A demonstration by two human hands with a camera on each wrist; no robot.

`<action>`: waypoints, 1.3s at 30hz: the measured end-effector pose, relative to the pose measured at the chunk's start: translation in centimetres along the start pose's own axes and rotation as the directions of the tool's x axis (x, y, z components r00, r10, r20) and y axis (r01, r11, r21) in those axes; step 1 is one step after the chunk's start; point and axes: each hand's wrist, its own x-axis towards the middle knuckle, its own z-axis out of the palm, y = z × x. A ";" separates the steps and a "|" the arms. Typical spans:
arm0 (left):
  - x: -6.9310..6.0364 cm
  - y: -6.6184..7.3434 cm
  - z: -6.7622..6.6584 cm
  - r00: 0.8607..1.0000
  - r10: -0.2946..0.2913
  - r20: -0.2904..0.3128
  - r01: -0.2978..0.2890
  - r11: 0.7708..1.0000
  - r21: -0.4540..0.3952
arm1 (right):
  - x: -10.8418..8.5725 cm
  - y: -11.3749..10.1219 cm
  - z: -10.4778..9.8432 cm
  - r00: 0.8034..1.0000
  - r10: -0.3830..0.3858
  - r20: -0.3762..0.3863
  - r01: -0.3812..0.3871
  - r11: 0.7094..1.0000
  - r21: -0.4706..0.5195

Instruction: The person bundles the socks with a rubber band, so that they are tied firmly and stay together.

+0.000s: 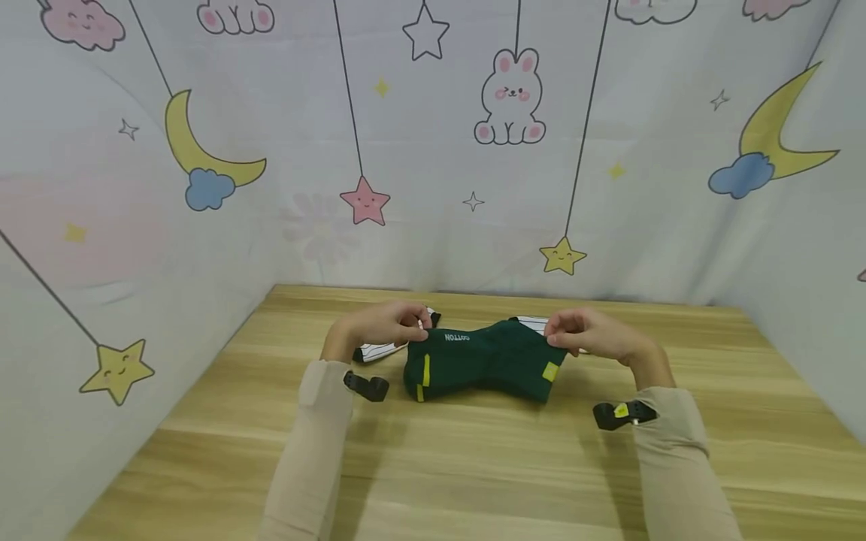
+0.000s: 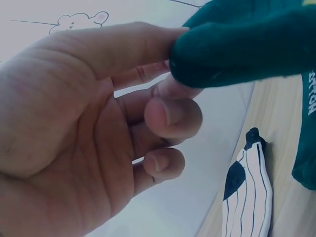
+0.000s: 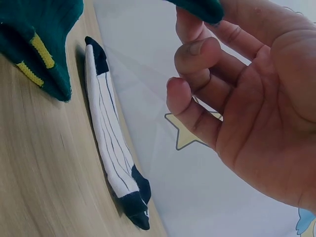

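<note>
Both upper corners of a green cloth item are gripped in the head view. The left hand pinches one corner; the right hand pinches the other. The item hangs spread between the hands, over the table; whether its lower edge touches the wood-grain surface cannot be confirmed. Status, by judgement: gripping and spreading are done; setting down and release are not. Two striped socks lie behind the item, the left sock and the right sock, both partly covered and not held. The item is soft and matte, narrowed at mid-length, with pale COTTON lettering and yellow patches near its ends.

Left wrist view: thumb and forefinger hold a thick, rounded fold of knit; the remaining fingers are loosely bent. The left sock is white with thin dark lines and dark ends.

Right wrist view: the pinch is partly cut off at the top edge. The right sock lies slim and elongated, dark at both ends.
</note>
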 end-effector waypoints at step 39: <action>1.6 -5.4 1.4 0.991 -0.037 -0.128 -0.007 0.945 -0.327 | 0.7 5.8 1.4 0.991 0.054 -0.124 -0.017 0.959 0.283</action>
